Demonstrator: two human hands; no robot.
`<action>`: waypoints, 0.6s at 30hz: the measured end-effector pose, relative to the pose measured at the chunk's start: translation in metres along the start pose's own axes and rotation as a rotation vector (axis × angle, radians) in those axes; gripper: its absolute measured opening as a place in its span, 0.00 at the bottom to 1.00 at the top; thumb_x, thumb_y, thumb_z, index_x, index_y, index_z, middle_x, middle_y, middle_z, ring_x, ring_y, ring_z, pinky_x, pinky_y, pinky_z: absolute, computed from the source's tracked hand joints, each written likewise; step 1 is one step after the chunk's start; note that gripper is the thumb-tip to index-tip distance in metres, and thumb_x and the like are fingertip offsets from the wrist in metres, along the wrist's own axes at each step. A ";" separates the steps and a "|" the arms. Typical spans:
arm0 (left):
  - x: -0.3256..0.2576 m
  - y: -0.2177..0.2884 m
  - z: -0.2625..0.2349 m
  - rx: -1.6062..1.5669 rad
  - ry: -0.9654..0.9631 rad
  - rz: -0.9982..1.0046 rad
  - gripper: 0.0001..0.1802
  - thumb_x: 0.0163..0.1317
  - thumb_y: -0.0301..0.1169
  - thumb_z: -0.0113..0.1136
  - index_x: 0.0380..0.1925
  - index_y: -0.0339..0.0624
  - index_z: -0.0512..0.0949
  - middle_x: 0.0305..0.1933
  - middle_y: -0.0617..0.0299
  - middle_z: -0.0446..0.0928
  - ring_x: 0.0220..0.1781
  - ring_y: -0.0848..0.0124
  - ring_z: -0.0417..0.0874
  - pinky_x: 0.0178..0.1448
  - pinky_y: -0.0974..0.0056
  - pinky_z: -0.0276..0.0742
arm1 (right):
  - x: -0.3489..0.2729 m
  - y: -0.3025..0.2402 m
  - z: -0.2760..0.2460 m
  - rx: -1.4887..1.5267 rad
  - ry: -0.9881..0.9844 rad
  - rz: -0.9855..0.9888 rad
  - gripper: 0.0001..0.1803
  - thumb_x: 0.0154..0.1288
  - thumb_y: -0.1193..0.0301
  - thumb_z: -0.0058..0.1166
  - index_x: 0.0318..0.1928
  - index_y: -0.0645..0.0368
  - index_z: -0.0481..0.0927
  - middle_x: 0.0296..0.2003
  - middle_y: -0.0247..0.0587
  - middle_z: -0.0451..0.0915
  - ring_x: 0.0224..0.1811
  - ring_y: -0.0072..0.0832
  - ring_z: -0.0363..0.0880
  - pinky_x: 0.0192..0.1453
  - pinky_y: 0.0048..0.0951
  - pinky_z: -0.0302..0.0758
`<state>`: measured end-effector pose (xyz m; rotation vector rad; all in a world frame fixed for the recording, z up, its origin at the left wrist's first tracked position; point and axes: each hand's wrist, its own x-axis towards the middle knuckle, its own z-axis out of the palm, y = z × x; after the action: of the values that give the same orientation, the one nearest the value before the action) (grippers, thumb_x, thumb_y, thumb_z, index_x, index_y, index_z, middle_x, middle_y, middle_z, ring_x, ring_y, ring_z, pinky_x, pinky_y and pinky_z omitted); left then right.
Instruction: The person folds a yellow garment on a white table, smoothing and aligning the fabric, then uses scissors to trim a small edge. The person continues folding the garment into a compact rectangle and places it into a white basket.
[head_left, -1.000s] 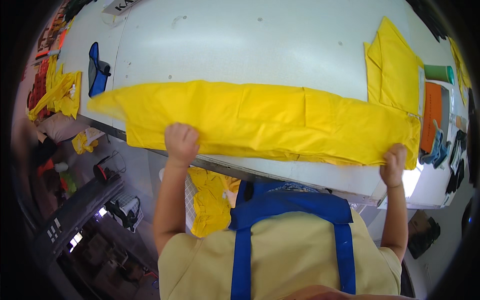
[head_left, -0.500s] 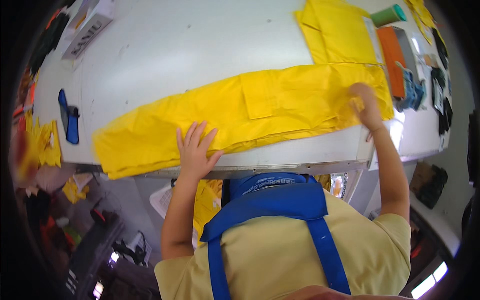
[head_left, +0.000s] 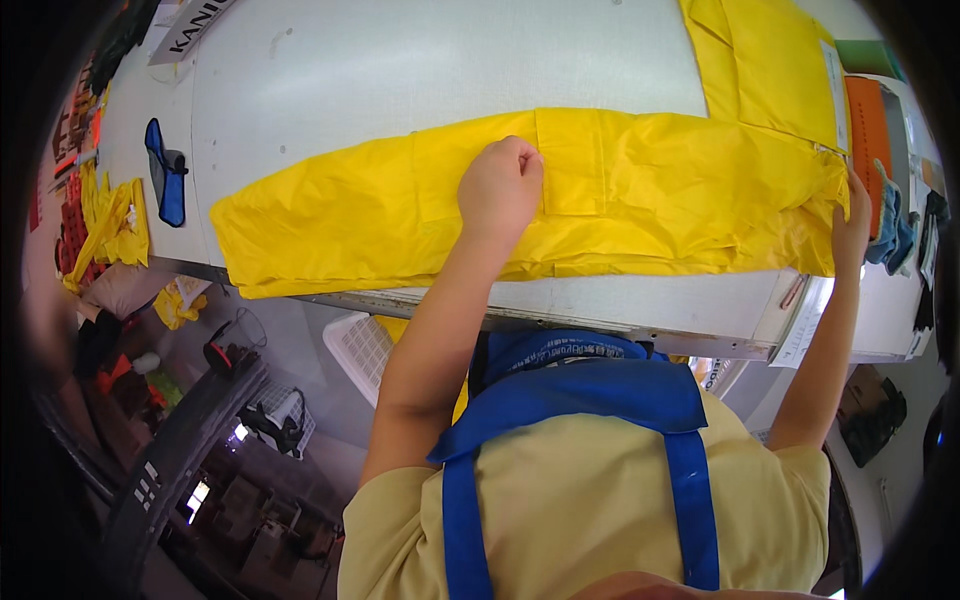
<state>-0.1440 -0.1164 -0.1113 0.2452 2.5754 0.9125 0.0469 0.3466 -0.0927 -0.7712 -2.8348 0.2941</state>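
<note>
Near the middle of the frame, the left hand [head_left: 500, 190] is curled into a narrow fist over the long yellow folded fabric [head_left: 330, 210]; whether it pinches any cloth cannot be told. At the right side of the frame, the right hand [head_left: 853, 228] meets the fabric's gathered right end, its fingers partly hidden, so its grip cannot be told either. The fabric lies under the left hand and reaches from the left of centre across to the right hand, lightly creased, along the near edge of a white table [head_left: 450, 75].

At the upper right, folded yellow pieces [head_left: 780, 75] meet its far edge, beside an orange panel [head_left: 864, 120] and a green cylinder [head_left: 872, 57]. A blue-and-grey item [head_left: 168, 175] rests at the left, below a white box [head_left: 190, 30] at the upper left. Below the table edge, left of centre, stands a white basket [head_left: 355, 350].
</note>
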 end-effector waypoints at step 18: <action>0.024 -0.022 0.003 -0.566 -0.239 -0.228 0.07 0.59 0.29 0.60 0.32 0.36 0.77 0.22 0.66 0.74 0.20 0.80 0.70 0.25 0.74 0.64 | -0.201 0.065 0.046 0.313 0.158 1.000 0.18 0.66 0.67 0.50 0.53 0.64 0.73 0.32 0.37 0.76 0.31 0.24 0.73 0.33 0.21 0.71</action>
<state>-0.1653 -0.1251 -0.1348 -0.0947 1.9812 1.3743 0.2371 0.2912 -0.1787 -1.9408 -1.9557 0.7311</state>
